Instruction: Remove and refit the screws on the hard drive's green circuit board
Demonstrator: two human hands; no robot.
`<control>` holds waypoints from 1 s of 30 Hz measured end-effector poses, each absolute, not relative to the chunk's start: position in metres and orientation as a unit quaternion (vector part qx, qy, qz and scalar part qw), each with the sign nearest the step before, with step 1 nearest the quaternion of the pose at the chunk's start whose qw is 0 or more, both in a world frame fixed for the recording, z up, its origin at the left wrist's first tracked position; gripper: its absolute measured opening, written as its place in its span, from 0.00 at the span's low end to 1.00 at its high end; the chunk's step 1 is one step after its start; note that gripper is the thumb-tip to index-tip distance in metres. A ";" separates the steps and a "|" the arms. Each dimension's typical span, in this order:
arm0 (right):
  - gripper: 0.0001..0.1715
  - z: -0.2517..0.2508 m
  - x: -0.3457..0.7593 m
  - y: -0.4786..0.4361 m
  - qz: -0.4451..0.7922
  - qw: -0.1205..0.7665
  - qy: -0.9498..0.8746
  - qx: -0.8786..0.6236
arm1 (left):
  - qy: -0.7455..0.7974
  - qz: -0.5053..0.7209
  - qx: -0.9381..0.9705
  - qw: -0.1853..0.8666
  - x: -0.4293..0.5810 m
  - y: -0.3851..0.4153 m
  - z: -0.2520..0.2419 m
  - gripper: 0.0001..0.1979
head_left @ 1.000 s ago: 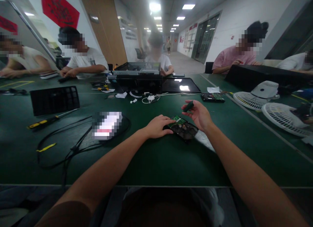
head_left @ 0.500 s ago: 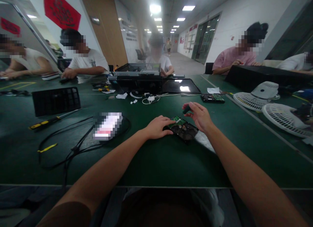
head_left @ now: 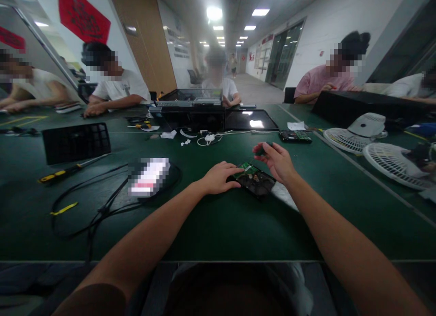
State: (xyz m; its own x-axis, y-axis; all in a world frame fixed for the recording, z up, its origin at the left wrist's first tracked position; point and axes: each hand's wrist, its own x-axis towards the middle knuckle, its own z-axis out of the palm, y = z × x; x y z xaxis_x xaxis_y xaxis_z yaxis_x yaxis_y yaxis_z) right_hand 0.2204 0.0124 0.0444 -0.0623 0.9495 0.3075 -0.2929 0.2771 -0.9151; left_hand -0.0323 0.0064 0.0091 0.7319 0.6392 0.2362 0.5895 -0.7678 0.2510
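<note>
A black hard drive [head_left: 256,180] with a green circuit board lies on the green table [head_left: 218,225] in front of me. My left hand [head_left: 220,176] rests on its left edge, fingers pressed down on it. Just above the drive's far right corner, my right hand [head_left: 276,160] is closed round a small dark green screwdriver handle [head_left: 261,149]. The tool's tip is hidden by my fingers.
A second hard drive [head_left: 294,135], a black computer case [head_left: 193,108] and white cables [head_left: 207,138] lie farther back. A black grille panel [head_left: 76,142], a yellow-handled screwdriver [head_left: 64,171] and black cables [head_left: 102,207] sit left. White fan grilles [head_left: 354,134] lie right. Several people sit round the table.
My right hand has lowered slightly and curled tighter round the green handle, which now shows less. My left hand and the drive have stayed put.
</note>
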 end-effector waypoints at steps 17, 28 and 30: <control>0.21 0.044 0.367 0.054 -0.158 0.426 -0.493 -0.742 | 0.332 0.151 0.926 0.096 -0.033 0.004 0.012 0.31; 0.26 0.008 0.373 0.072 -0.046 0.083 -0.618 -0.780 | 0.332 0.160 0.925 0.094 -0.033 0.005 0.009 0.32; 0.26 0.006 0.375 0.075 -0.040 0.076 -0.618 -0.781 | 0.330 0.161 0.925 0.094 -0.033 0.005 0.009 0.32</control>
